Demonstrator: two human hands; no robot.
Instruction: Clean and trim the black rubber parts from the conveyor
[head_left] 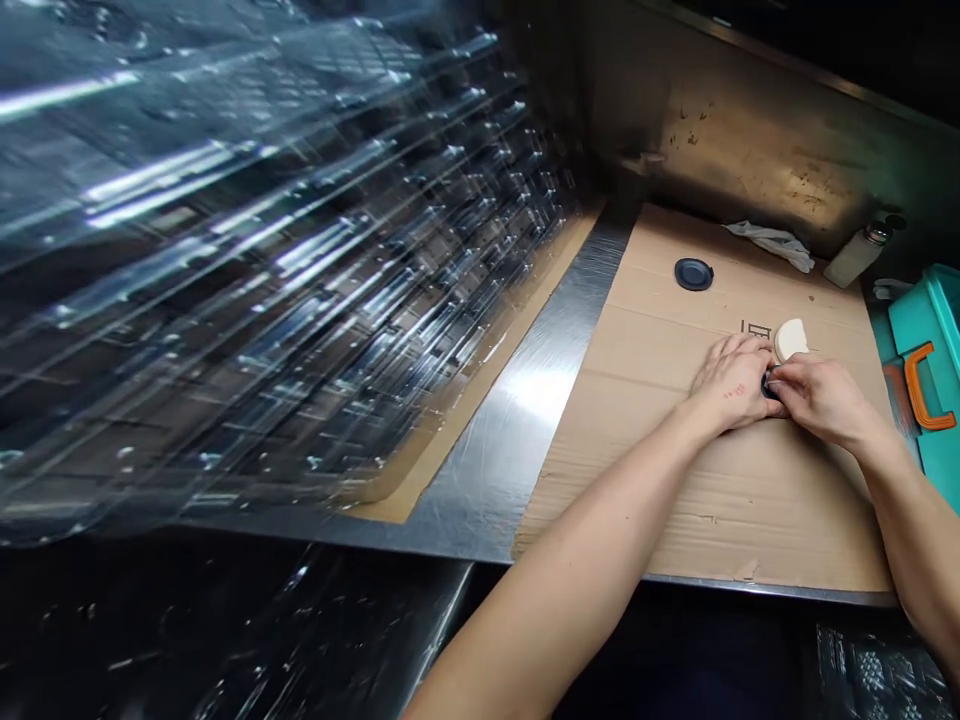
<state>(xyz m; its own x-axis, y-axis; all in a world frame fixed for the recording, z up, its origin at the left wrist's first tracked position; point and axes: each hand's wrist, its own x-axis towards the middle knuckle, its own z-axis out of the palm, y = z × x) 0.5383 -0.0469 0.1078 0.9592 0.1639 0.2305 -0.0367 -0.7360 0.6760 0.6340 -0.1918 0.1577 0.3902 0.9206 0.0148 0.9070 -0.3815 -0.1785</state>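
Observation:
My left hand [735,385] rests on the cardboard sheet [675,480] with its fingers against a small dark round part [769,383]. From the right, my right hand [821,398] pinches the same part, its thumb and fingers drawn together. Most of the part is hidden between the hands. Just beyond them lies a cream-coloured half-round piece [790,341]. A black round disc [694,274] lies flat farther back on the cardboard.
Clear plastic trays [300,270] are piled at the left on a metal worktop [517,410]. At the back right are a crumpled white cloth or bag [772,244] and a bottle [856,255]. A teal box [926,345] with an orange handle stands at the right edge.

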